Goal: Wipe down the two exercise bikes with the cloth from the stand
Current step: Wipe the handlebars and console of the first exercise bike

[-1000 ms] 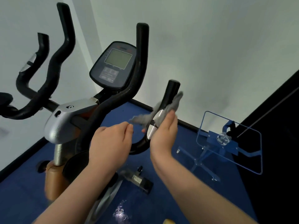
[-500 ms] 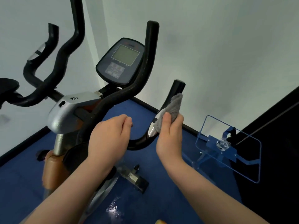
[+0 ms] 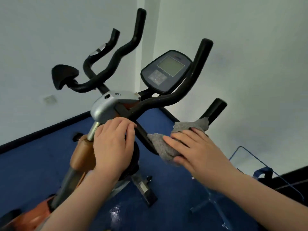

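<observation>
The exercise bike (image 3: 106, 105) with black handlebars and a grey console (image 3: 166, 70) fills the middle of the view. A grey cloth (image 3: 164, 147) is wrapped over the curved lower right handlebar (image 3: 215, 110). My right hand (image 3: 196, 154) grips the cloth round that bar, fingers on top and thumb underneath. My left hand (image 3: 113, 144) rests on the bar junction just below the silver housing, fingers lying over the bar and holding no cloth. A second bike is not clearly in view.
The blue transparent stand (image 3: 261, 172) is on the blue floor at the lower right, next to a black surface. White walls meet in a corner behind the bike. The bike's foot (image 3: 145, 189) lies below my hands. A black pad-shaped part (image 3: 65, 75) juts out at the left.
My right hand slid the cloth down from the upright grip to the bend of the lower handlebar. My left hand came to rest on the bar junction. The view shifted so the bike sits further right.
</observation>
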Action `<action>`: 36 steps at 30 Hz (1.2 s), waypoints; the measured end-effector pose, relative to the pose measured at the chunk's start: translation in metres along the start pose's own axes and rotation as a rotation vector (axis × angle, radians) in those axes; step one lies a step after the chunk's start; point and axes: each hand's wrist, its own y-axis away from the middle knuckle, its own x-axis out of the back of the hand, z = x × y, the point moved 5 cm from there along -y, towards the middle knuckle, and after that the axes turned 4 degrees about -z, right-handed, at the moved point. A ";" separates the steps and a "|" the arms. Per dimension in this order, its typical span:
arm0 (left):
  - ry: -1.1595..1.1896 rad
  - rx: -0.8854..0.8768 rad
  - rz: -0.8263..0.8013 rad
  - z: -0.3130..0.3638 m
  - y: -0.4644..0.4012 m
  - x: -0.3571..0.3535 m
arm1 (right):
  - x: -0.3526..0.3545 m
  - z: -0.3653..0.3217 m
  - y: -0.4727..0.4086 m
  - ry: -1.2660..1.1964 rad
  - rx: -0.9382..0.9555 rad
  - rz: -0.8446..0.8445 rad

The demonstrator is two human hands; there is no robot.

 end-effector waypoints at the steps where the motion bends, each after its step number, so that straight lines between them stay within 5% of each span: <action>1: 0.001 0.008 0.019 -0.001 0.000 0.001 | 0.000 0.002 -0.005 0.064 0.043 -0.039; 4: -0.005 0.025 0.068 -0.003 0.001 0.002 | -0.006 -0.021 -0.030 0.253 -0.016 -0.101; 8: 0.001 0.056 0.097 -0.006 0.001 0.003 | -0.016 -0.047 -0.054 0.206 -0.154 -0.142; 12: 0.000 0.042 0.130 -0.008 0.000 0.003 | -0.024 -0.037 -0.097 -0.181 -0.215 -0.199; 16: 0.001 0.058 0.127 -0.009 0.002 0.003 | -0.030 -0.032 -0.125 -0.619 -0.226 -0.478; 20: 0.014 0.052 0.105 -0.009 0.001 0.003 | -0.026 -0.029 -0.091 -0.227 -0.050 -0.500; 23: 0.002 0.034 0.110 -0.012 0.000 0.000 | -0.030 -0.025 -0.095 -0.286 -0.094 -0.574; 29: -0.007 0.038 0.104 -0.014 -0.001 -0.003 | -0.035 -0.038 -0.125 -0.612 -0.323 -0.363; 36: 0.033 0.057 0.107 -0.014 -0.001 -0.002 | -0.026 -0.038 -0.080 -0.202 -0.149 -0.191</action>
